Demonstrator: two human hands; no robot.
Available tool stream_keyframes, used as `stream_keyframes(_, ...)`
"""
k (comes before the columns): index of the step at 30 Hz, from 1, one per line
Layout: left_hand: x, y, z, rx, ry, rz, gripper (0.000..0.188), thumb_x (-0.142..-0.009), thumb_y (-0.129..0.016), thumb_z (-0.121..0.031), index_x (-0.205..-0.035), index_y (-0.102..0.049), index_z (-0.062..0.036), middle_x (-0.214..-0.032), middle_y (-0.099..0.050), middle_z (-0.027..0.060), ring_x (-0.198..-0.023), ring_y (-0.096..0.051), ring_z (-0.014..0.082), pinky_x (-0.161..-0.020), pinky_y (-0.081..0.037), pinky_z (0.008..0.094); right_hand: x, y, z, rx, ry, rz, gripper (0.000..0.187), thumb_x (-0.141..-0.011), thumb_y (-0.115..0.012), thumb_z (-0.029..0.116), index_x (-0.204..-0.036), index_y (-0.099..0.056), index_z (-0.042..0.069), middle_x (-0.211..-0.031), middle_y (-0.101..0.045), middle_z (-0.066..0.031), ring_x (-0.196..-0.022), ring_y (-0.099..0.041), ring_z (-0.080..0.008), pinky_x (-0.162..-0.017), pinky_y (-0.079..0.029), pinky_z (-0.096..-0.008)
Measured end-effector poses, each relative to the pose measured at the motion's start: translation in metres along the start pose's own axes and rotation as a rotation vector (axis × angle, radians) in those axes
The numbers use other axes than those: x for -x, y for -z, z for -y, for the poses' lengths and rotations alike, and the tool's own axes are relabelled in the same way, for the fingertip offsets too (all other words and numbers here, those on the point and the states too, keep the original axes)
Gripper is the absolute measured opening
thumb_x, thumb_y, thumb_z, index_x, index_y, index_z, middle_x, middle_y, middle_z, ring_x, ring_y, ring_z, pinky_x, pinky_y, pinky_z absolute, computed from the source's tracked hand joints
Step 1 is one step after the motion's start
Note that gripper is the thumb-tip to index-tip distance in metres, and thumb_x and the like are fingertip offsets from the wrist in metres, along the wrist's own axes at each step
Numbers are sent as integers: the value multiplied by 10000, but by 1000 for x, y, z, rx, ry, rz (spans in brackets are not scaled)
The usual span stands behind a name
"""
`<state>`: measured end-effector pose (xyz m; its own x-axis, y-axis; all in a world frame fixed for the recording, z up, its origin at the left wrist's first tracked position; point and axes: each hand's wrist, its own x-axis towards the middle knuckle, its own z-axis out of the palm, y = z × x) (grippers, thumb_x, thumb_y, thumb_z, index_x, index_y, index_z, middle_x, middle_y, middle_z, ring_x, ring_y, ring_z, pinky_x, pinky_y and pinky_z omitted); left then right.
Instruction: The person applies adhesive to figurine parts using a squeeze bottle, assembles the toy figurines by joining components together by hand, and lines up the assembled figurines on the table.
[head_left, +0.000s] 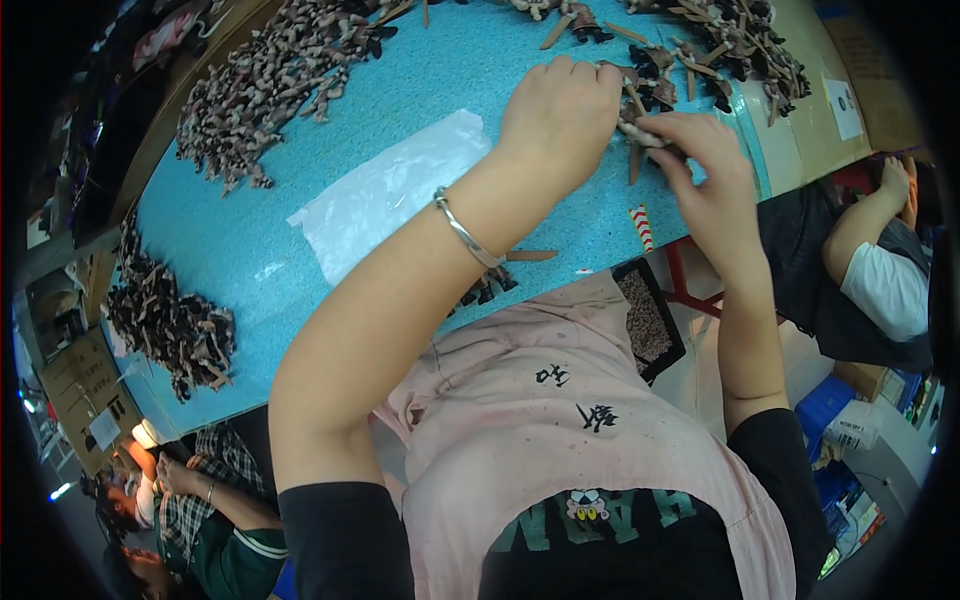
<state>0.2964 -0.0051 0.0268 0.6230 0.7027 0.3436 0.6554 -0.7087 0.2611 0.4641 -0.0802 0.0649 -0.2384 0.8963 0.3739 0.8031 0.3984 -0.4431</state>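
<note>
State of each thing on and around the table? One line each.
Left hand: fingers curled, tips hidden
Right hand: pinching small pale piece
White plastic sheet: spread, wrinkled
Striped strip: flat
Upper-left heap: piled
Lower-left heap: piled
Black tray: holding brown bits
Bangle: worn

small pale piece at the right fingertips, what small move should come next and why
Probably steady the small pale piece with the left hand: the right hand pinches it between thumb and fingers, and the left is close beside it, though its fingertips are hidden.
</note>
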Motion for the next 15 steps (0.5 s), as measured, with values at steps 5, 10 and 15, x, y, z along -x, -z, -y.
stream_keyframes(5, 25, 49, 20, 208, 129, -83, 211, -834, -583, -49, -1035, -568, 12, -881, -654, 187, -847, -656, 311, -712, -535, 378, 16, 2, 19, -899, -425, 124, 209, -875, -599, 2, -1083, -614, -14, -1019, -639, -57, -968, -616, -126, -874, -493, -270)
stream_keyframes(10, 121, 130, 23, 538, 579, -137, 263, -929, -529, -30, -1181, -573, 30, -1011, -665, 145, -937, -645, 168, -823, -503, 277, 25, -26, 43, -1113, -560, 386, 252, -867, -615, 9, -1117, -590, -12, -1025, -635, -67, -958, -617, -122, -856, -497, -257)
stream_keyframes(15, 228, 133, 7, 672, 1024, -236, 288, -951, -513, -44, -1210, -559, 73, -1135, -629, 149, -1025, -605, 180, -904, -472, 301, 26, -45, 53, -1001, -567, 398, 267, -879, -596, 2, -1144, -571, -14, -1029, -627, -83, -962, -613, -127, -854, -500, -264)
